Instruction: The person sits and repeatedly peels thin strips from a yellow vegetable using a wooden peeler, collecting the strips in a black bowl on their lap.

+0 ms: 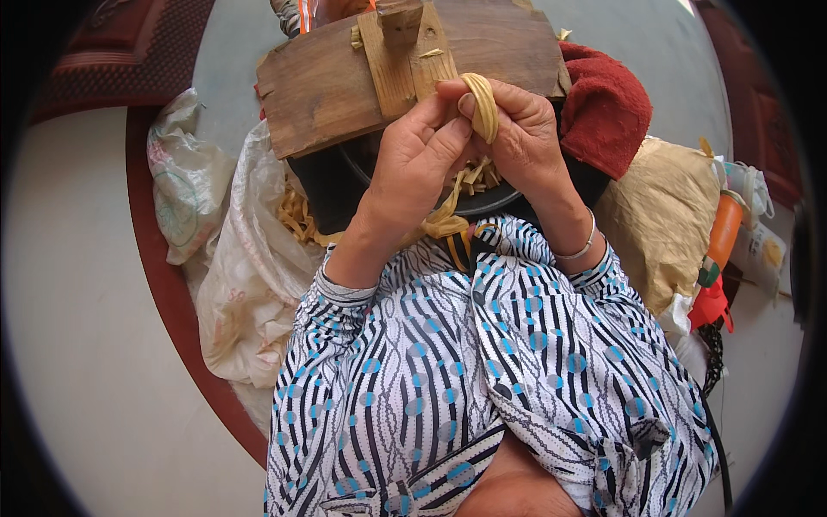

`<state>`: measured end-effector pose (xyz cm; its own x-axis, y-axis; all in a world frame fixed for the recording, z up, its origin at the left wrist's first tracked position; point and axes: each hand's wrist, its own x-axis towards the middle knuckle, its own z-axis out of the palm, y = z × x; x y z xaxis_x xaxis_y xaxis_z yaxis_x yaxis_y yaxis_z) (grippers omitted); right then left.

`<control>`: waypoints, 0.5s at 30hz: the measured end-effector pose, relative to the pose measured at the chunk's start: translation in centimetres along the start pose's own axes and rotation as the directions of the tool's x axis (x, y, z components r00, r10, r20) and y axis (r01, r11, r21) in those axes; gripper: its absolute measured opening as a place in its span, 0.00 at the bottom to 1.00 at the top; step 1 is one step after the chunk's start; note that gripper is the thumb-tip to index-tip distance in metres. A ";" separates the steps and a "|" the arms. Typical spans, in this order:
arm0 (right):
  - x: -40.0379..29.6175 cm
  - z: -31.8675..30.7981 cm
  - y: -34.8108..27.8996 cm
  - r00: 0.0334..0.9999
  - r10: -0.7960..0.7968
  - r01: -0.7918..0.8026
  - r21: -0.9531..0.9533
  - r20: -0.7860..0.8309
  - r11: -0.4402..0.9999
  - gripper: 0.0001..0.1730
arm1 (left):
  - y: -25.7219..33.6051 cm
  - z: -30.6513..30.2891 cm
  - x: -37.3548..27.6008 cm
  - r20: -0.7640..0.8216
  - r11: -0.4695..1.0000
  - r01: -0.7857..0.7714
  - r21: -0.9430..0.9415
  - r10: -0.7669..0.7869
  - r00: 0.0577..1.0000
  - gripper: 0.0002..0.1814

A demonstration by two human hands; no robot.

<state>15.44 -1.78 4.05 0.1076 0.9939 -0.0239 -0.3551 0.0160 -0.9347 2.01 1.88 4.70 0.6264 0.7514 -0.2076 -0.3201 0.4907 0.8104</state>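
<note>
My left hand (413,161) and my right hand (526,132) are raised together above the near edge of a wooden board (323,84). A flat yellowish strip of plant-like material (481,106) is wrapped in a band around fingers of my right hand. The fingertips of my left hand pinch close beside this band. From below my hands a length of the same strip (446,223) hangs to my lap. Cut pieces of strip (478,178) lie in a dark round container (488,201) under my hands. Part of the strip is hidden behind my fingers.
A wooden block (400,22) stands on the board. At the left are white woven sacks (249,284) and more yellowish strips (297,216). On the right lie a red towel (604,110), a tan bag (665,220) and an orange bottle (723,226). A person's arm (285,14) shows beyond the board.
</note>
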 end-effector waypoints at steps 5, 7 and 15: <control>1.2 -0.7 2.7 0.919 -0.380 0.291 -0.467 -0.107 0.835 0.11 | -1.2 -1.2 0.7 0.083 0.999 0.043 -0.009 -0.042 0.996 0.18; 1.1 -0.6 2.4 0.924 -0.366 0.251 -0.553 -0.106 0.794 0.12 | -1.4 -1.2 0.6 0.066 0.998 0.049 -0.037 -0.047 0.997 0.18; 1.4 -1.1 2.3 0.876 -0.478 0.338 -0.791 0.066 0.511 0.11 | -1.8 -1.8 0.1 0.050 0.995 0.046 0.085 -0.050 0.997 0.09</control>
<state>15.83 -0.48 1.45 0.2030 0.8700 0.4493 0.5891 0.2580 -0.7658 1.38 1.91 2.20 0.6767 0.7025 -0.2202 -0.2295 0.4855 0.8436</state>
